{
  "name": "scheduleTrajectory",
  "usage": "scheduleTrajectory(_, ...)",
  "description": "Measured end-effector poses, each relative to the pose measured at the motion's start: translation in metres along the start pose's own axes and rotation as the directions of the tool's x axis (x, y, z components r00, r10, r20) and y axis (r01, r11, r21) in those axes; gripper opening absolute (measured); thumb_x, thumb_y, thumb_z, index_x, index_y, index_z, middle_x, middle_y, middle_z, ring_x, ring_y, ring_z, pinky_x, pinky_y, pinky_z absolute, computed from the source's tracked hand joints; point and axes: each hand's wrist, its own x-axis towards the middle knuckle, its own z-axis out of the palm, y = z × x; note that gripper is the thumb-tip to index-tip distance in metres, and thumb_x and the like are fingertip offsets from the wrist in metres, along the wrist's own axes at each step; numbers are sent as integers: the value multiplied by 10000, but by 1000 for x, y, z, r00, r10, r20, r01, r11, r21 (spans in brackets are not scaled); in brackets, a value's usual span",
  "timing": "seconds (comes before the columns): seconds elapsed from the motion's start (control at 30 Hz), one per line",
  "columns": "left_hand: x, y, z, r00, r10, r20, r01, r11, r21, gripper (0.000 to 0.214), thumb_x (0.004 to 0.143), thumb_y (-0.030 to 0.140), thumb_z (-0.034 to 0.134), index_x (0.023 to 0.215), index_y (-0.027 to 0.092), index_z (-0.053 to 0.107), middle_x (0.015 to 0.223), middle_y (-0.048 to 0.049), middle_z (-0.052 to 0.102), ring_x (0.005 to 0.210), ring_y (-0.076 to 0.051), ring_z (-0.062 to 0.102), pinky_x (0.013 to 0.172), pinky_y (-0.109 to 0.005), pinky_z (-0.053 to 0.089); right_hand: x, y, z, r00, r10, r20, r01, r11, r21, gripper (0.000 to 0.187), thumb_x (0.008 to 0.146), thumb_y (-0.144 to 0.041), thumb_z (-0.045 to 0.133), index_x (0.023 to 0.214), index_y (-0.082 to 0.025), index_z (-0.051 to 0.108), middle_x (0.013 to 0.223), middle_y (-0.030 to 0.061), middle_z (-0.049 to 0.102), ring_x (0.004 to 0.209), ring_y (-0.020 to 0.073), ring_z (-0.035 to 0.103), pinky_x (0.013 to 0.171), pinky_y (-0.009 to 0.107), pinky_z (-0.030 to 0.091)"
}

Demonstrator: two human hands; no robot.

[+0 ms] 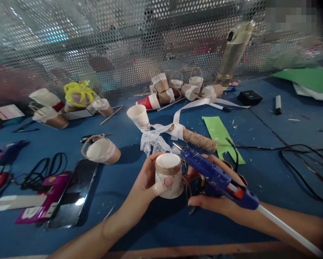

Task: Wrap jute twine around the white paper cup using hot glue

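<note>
My left hand (148,181) is closed around a small white paper cup (172,190), its thumb pressed on the near side. The cup stands bottom up, with a band of brown twine (168,169) wound round it near the top. My right hand (215,204) grips a blue hot glue gun (204,164), whose metal nozzle points left, just above and beside the cup. A white glue stick (282,225) sticks out of the gun's back end. A loose end of twine (188,185) curves between the cup and my right fingers, which are partly hidden by the gun.
Beyond the cup lie white lace ribbon (154,140), a twine roll (199,139) and green paper (217,131). A handled cup basket (103,150) and a phone (73,194) are at left. Finished-looking cups (160,84) and a bottle (232,54) stand by the mesh panel. A black cable (269,146) runs right.
</note>
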Motion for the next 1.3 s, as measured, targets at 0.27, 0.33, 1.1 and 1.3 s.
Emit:
scheduleTrajectory(0.27,0,1,6,1000,29,-2,-29,999,44,474,744,305,788,1163,287,567,1127,-28,649,1055,-220,583,869,-285,455,-1,7,6,992,32,-120,-38,998,-50,276,796,-181,750,992,-291,591,888,-28,681,737,147,676,649,246,578)
scheduleTrajectory(0.33,1,0,5,999,32,5,-33,999,42,467,742,300,789,1155,284,571,1122,-27,650,1047,-217,583,867,-284,458,1,6,4,992,55,-115,-59,998,-36,207,817,-208,734,963,-273,602,876,-27,673,733,139,654,644,241,558)
scheduleTrajectory(1.1,0,-3,0,982,-109,152,129,983,-130,476,755,321,785,1198,325,609,1131,0,680,1050,-191,591,871,-268,459,13,-17,2,956,219,-197,-224,975,-2,148,764,-236,749,779,-211,604,720,-50,631,668,92,626,654,177,554)
scheduleTrajectory(1.3,0,-3,0,982,-84,171,107,986,-127,462,769,330,770,1200,317,605,1160,-12,671,1048,-197,597,880,-271,455,15,-16,4,941,234,-246,-237,971,18,150,742,-230,755,796,-205,616,744,-33,667,692,110,663,681,196,575)
